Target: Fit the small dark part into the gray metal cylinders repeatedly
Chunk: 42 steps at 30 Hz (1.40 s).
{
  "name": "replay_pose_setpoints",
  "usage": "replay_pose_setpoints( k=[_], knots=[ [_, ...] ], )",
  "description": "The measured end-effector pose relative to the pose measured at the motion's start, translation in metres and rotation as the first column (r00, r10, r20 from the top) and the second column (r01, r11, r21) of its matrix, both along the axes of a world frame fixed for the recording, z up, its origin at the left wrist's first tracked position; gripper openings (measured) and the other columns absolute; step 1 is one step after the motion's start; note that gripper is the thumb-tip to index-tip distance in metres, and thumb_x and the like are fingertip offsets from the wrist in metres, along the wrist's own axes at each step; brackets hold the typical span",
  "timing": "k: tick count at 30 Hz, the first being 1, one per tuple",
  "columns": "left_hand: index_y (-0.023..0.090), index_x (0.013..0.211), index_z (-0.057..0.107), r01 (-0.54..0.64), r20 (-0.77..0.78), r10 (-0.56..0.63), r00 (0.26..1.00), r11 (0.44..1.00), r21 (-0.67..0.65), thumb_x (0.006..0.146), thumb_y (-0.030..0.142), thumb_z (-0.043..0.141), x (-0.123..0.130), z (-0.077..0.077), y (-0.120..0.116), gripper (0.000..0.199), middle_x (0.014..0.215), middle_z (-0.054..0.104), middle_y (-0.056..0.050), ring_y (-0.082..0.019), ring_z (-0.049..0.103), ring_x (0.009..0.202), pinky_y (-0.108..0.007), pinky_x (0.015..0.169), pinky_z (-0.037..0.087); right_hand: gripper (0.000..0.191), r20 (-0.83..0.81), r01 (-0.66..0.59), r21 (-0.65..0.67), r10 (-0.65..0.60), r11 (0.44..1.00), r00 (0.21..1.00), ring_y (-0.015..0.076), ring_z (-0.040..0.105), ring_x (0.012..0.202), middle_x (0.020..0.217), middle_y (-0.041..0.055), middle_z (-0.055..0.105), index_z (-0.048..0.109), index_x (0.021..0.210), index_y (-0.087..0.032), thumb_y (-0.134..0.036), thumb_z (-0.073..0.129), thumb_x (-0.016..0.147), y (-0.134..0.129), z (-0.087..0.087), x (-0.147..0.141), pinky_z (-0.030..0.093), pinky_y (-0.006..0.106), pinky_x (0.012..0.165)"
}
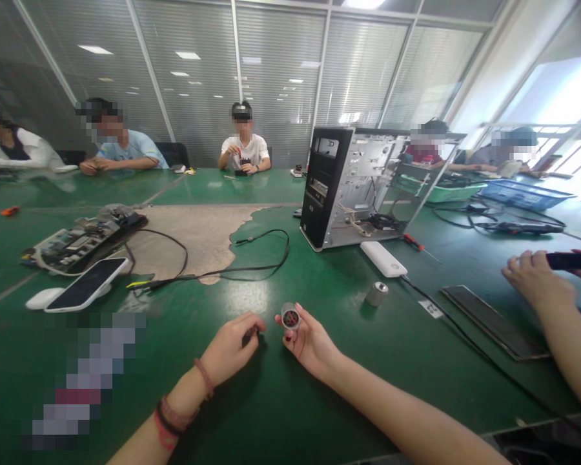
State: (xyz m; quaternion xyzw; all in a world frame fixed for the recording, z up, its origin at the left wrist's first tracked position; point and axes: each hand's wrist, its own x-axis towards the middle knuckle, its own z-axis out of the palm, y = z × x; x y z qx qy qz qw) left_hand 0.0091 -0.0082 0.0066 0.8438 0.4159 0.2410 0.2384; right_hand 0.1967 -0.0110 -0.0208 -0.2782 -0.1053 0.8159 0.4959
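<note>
My right hand [312, 342] grips a small round cup-like piece [290, 317] above the table, its open end facing me. Red and dark bits show inside it; its exact kind is not clear. Just left of it, my left hand [235, 345] has its fingers curled together. Something small and dark shows at those fingertips, too hidden to name. To the right, apart from both hands, a short silvery metal cylinder [377, 295] stands on the green table [319, 407].
An open computer case [326, 190] stands ahead, with a white power bank [383, 259] and a screwdriver [416, 244] nearby. At left lie a phone [86, 284], a circuit board [84, 242] and black cables [223, 274]. Another person's hand [540, 278] is at right; several people sit around.
</note>
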Motion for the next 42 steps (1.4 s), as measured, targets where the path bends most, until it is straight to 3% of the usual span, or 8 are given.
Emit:
replay_pose_setpoints(
  k=[4,8,11,15,19,28,34,42],
  knots=[
    [0.018,0.086,0.057,-0.008,0.001,0.008,1.000,1.000,-0.001,0.080,0.008,0.040,-0.001,0.001,0.001,0.021,0.080,0.056,-0.002,-0.015,0.053,0.073,-0.026,0.069,0.041,0.026,0.058,-0.030,0.056,0.026,0.998,0.998,0.0054,0.056,0.047,0.086,0.0064,0.069,0.052,0.091,-0.015,-0.039,0.059,0.083,-0.002,-0.002,-0.002,0.047,0.018,0.052],
    [0.017,0.085,0.057,-0.011,0.038,0.012,0.999,1.000,-0.022,0.079,0.006,0.039,-0.001,0.003,0.001,0.022,0.080,0.057,-0.002,-0.015,0.054,0.074,-0.026,0.070,0.042,0.035,0.312,-0.104,0.316,0.000,0.943,0.950,0.0083,0.055,0.051,0.080,0.0017,0.067,0.041,0.104,-0.021,-0.041,0.059,0.082,-0.008,-0.001,-0.003,0.041,0.018,0.048],
    [0.017,0.086,0.057,-0.027,0.081,0.032,0.996,0.998,-0.063,0.077,0.005,0.040,0.000,0.005,0.000,0.024,0.081,0.059,-0.002,-0.015,0.054,0.074,-0.025,0.070,0.043,0.038,0.596,-0.262,0.549,-0.153,0.794,0.788,0.0104,0.055,0.058,0.079,-0.0003,0.063,0.039,0.110,-0.023,-0.036,0.060,0.081,-0.013,0.002,0.001,0.040,0.020,0.051],
    [0.017,0.089,0.057,-0.017,0.114,0.028,0.993,0.995,-0.096,0.073,0.003,0.040,0.001,0.006,0.000,0.027,0.084,0.061,-0.002,-0.015,0.056,0.077,-0.026,0.074,0.044,0.034,0.753,-0.594,0.647,-0.526,0.479,0.396,0.0145,0.056,0.074,0.093,0.0027,0.061,0.047,0.111,-0.024,-0.027,0.061,0.079,-0.018,0.005,0.007,0.045,0.028,0.070],
    [0.017,0.088,0.057,0.013,0.096,-0.005,0.995,0.996,-0.089,0.072,0.002,0.040,-0.002,0.008,0.000,0.028,0.084,0.060,-0.002,-0.015,0.056,0.079,-0.027,0.075,0.045,0.034,0.705,-0.735,0.601,-0.641,0.313,0.303,0.0178,0.057,0.086,0.102,0.0058,0.061,0.047,0.114,-0.022,-0.024,0.057,0.082,-0.018,0.004,0.007,0.045,0.031,0.079],
    [0.018,0.092,0.059,0.064,0.003,-0.064,0.998,0.996,-0.055,0.072,0.003,0.044,-0.006,0.006,0.004,0.029,0.092,0.059,-0.003,-0.018,0.055,0.091,-0.031,0.084,0.044,0.040,0.742,-0.742,0.577,-0.599,0.342,0.302,0.0166,0.058,0.088,0.105,0.0050,0.060,0.046,0.116,-0.021,-0.023,0.060,0.079,-0.017,0.009,0.009,0.047,0.029,0.081],
    [0.019,0.099,0.060,0.120,-0.001,-0.121,0.993,0.991,-0.050,0.069,0.007,0.052,-0.006,0.009,0.001,0.033,0.106,0.057,-0.005,-0.021,0.052,0.103,-0.035,0.095,0.040,0.047,0.706,-0.723,0.620,-0.618,0.304,0.346,0.0167,0.054,0.092,0.113,0.0061,0.055,0.046,0.119,-0.023,-0.028,0.065,0.076,-0.015,0.015,0.015,0.046,0.030,0.081],
    [0.019,0.099,0.061,0.168,0.036,-0.166,0.985,0.982,-0.084,0.065,0.007,0.059,0.001,0.007,-0.003,0.036,0.106,0.057,-0.004,-0.020,0.052,0.102,-0.032,0.093,0.041,0.020,0.643,-0.650,0.700,-0.658,0.296,0.393,0.0148,0.054,0.091,0.100,0.0052,0.055,0.055,0.104,-0.021,-0.016,0.051,0.085,-0.016,0.018,0.013,0.045,0.026,0.079]
  ],
)
